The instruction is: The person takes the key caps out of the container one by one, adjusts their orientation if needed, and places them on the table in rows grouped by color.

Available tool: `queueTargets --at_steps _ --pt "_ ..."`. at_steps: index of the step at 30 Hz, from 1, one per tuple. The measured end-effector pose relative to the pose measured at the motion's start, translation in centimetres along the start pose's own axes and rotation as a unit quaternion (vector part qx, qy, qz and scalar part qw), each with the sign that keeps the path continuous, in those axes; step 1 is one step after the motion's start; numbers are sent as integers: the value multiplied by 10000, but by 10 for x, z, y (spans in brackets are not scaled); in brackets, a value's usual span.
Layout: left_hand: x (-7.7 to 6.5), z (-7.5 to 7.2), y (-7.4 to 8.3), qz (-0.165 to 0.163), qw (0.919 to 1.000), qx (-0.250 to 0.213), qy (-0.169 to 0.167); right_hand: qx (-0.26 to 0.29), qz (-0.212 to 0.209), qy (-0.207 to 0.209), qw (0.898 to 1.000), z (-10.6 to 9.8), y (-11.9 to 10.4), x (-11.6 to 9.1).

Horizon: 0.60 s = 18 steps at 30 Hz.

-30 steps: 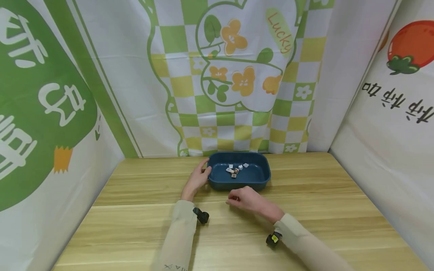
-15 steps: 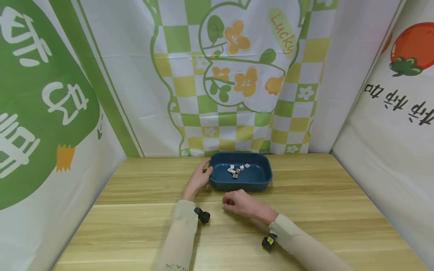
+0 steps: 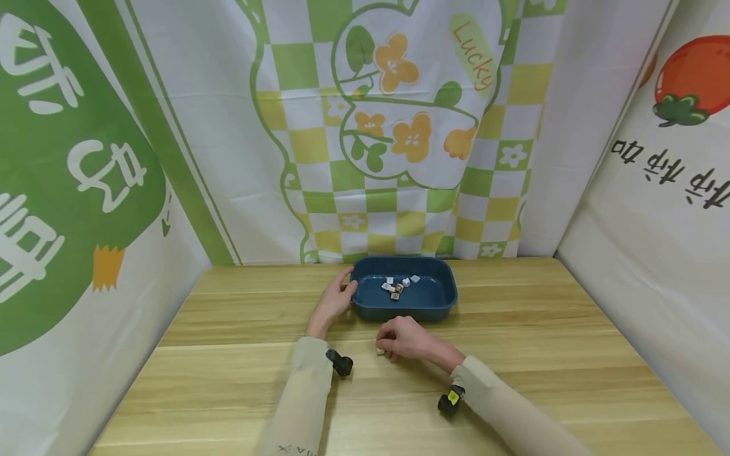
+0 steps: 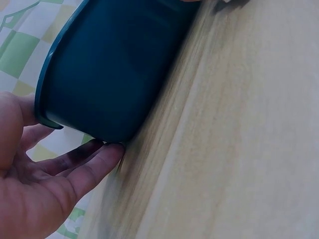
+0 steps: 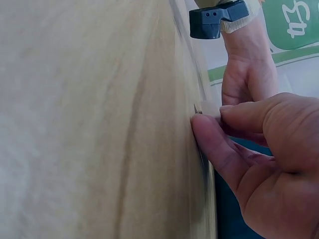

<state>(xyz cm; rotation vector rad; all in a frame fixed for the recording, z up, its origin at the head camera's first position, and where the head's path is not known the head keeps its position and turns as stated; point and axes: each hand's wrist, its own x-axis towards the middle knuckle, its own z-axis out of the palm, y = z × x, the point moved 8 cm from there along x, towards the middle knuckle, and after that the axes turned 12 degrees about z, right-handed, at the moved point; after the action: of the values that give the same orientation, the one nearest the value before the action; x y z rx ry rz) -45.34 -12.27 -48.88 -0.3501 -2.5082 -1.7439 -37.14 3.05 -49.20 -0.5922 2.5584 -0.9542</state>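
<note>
A dark blue rectangular bin (image 3: 405, 313) stands at the back of the table. My left hand (image 3: 333, 301) holds its left end, thumb at the rim and fingertips low against the outer wall in the left wrist view. In front of the bin, my right hand (image 3: 406, 339) pinches a small pale block (image 5: 210, 108) between thumb and fingers, close over the tabletop. Its far side is hidden by the fingers. Inside the bin lie several small cube-like pieces, among them a white piece (image 3: 415, 278) and a brown-faced piece (image 3: 395, 296).
The wooden table (image 3: 228, 380) reaches back to a checked curtain (image 3: 379, 218). Printed cloth hangs at both sides. A black wrist camera (image 3: 340, 363) sits on the left sleeve, another black camera (image 3: 450, 402) by the right sleeve.
My right hand has shifted slightly left and down, away from the bin's front wall, and the pale block now shows at its fingertips. My left hand keeps its place on the bin.
</note>
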Motion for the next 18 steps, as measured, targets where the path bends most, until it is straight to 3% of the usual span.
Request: queueTargets --at_steps 6,15,18 --pt "0 1 -2 3 10000 -89 -6 12 -14 -44 10000 -1 0 -3" --pt "1 0 0 97 9999 -30 -38 -1022 -533 597 9915 -17 -5 -6" --pt "0 0 0 74 10000 -22 -62 -1049 -598 688 9903 -23 -6 -8"
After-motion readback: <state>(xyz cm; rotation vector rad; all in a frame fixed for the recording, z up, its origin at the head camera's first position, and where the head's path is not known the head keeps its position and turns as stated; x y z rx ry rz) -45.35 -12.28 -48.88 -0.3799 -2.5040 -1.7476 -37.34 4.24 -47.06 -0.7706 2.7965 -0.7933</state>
